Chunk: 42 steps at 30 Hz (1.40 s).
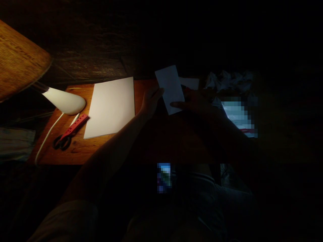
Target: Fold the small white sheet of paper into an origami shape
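Both hands grip a folded piece of white paper [169, 88], tilted and held above the dim middle of the wooden table. My left hand [151, 101] pinches its left edge, thumb on the face. From the right, my right hand [188, 102] holds the lower right part, one finger or thumb lying across the front; its other fingers are lost in shadow. Behind the folded paper, a second white paper piece [190, 82] shows. Left of my left hand lies a stack of white sheets [112, 107], brightly lit.
A lamp with a wooden-looking shade [22, 60] and white base [67, 101] stands on the table [80, 153] at left, its cord hanging over the edge. Scissors [62, 142] in a red cover lie nearby. Crumpled or folded papers [228, 81] sit back right, near a blurred bright screen [238, 117].
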{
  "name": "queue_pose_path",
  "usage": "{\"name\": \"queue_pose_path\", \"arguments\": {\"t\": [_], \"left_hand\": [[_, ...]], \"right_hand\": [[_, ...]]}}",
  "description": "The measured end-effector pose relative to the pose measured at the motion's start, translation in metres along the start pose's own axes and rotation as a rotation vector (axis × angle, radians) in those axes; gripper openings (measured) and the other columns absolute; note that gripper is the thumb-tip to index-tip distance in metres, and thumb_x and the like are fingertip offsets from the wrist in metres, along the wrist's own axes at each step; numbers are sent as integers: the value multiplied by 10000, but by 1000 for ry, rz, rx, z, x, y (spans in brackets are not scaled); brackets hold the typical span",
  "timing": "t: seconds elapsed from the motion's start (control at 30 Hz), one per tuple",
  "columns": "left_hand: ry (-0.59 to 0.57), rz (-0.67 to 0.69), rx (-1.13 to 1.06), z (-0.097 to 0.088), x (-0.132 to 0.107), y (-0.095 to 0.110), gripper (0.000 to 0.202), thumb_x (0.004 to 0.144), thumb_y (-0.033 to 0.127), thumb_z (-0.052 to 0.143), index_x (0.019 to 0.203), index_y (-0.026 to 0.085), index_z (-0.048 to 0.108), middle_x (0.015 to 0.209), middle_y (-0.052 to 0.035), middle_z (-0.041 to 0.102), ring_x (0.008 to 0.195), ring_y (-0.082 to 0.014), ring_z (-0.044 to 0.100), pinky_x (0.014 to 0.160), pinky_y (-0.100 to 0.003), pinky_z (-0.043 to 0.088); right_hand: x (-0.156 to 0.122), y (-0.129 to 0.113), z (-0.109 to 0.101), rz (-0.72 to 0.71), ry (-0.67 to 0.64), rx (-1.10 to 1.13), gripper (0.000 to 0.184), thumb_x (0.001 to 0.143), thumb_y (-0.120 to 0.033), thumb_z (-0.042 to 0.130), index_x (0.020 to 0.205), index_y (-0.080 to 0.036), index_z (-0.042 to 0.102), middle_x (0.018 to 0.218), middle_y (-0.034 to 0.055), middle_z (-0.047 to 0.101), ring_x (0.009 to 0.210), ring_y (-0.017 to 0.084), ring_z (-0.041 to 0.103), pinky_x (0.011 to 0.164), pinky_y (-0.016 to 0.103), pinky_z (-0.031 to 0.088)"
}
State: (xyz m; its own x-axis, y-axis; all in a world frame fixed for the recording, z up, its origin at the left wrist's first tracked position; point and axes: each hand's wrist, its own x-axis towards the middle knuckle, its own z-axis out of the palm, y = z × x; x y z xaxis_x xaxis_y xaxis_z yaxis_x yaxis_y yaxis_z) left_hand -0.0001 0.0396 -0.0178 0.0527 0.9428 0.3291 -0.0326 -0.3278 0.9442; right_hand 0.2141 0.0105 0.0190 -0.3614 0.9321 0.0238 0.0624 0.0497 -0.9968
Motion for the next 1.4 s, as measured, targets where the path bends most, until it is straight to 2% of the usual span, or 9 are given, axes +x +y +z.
{"name": "queue_pose_path", "arguments": {"t": [0.13,0.37,0.53,0.67,0.9,1.03,1.27,1.4], "left_hand": [[-2,16,-22,0,0,-1,568,827,744,811,758,209,632,701,-1,542,717,-160,560,628,-295,450],[18,44,-42,0,2,-6,588,806,762,822,735,212,627,659,11,533,691,-162,587,621,-296,482],[12,71,-2,0,3,-6,634,786,823,791,755,210,633,681,17,565,673,-143,593,620,-278,496],[28,78,8,-1,4,-9,626,811,801,787,714,214,592,653,18,536,672,-153,603,618,-286,504],[50,98,22,-3,4,-11,596,838,772,786,723,212,617,675,8,528,694,-160,596,614,-295,482],[71,104,32,-2,5,-11,611,831,799,772,729,213,632,685,7,543,699,-157,608,606,-289,492],[120,144,106,-4,7,-13,613,851,792,755,690,221,600,649,10,492,717,-173,630,589,-289,513],[129,154,129,-4,8,-14,600,880,769,742,688,223,586,647,6,479,722,-174,626,588,-288,508]], "right_hand": [[3,-1,-3,-14,-36,-48,459,662,-455,1020,968,-186,810,1027,75,825,963,255,779,916,456,668],[4,0,-10,6,-93,-148,485,718,-482,971,1062,-190,795,1077,79,839,1018,285,787,948,479,662],[3,-3,-8,15,-52,-189,387,731,-400,966,1020,-193,814,1073,77,838,1044,295,789,966,473,661],[3,-1,-6,22,-10,-170,382,714,-354,974,1027,-198,821,1074,72,841,1023,274,789,964,462,664],[7,8,-8,-27,-3,-175,372,719,-433,976,981,-220,820,1015,40,842,961,256,790,910,436,671],[8,12,-8,-50,3,-192,387,734,-457,967,996,-215,816,1012,60,837,932,269,786,867,448,677],[9,13,-2,-54,65,-221,464,747,-520,954,1035,-186,811,1061,109,823,985,306,782,913,504,664],[5,8,2,-52,50,-169,469,774,-581,929,1021,-199,813,1032,94,819,998,291,778,912,460,655]]}}
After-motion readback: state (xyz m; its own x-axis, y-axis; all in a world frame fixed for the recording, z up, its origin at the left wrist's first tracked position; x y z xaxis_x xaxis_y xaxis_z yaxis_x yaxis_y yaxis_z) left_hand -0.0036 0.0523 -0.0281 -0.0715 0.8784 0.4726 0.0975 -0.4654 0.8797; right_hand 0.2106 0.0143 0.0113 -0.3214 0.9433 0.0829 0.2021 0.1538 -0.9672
